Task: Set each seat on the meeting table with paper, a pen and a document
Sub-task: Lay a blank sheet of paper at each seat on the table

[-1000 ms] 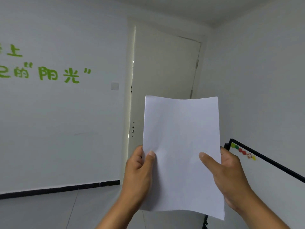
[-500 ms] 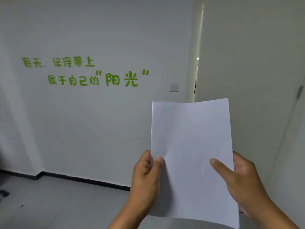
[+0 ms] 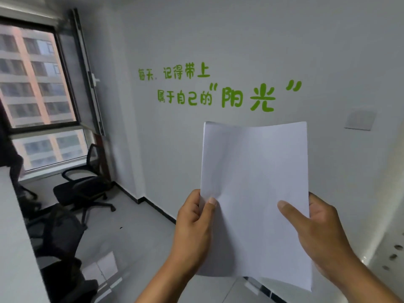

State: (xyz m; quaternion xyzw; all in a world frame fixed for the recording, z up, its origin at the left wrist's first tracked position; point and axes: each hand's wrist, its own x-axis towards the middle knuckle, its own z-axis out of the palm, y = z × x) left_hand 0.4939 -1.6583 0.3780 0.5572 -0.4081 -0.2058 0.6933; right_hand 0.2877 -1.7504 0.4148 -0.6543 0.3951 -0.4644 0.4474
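Pinching a blank white paper sheet (image 3: 255, 193) upright at chest height, the left hand (image 3: 194, 226) and right hand (image 3: 317, 232) each pressed a thumb on its lower front. Behind stood a white wall with green lettering (image 3: 218, 90), black mesh office chairs (image 3: 83, 184) on grey glossy floor (image 3: 135, 237), and a dark-framed window (image 3: 37, 84).

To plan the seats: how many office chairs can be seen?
2 clearly: one black chair under the window, one mesh-backed chair nearer, beside the table. More may be hidden at the blurred left edge.
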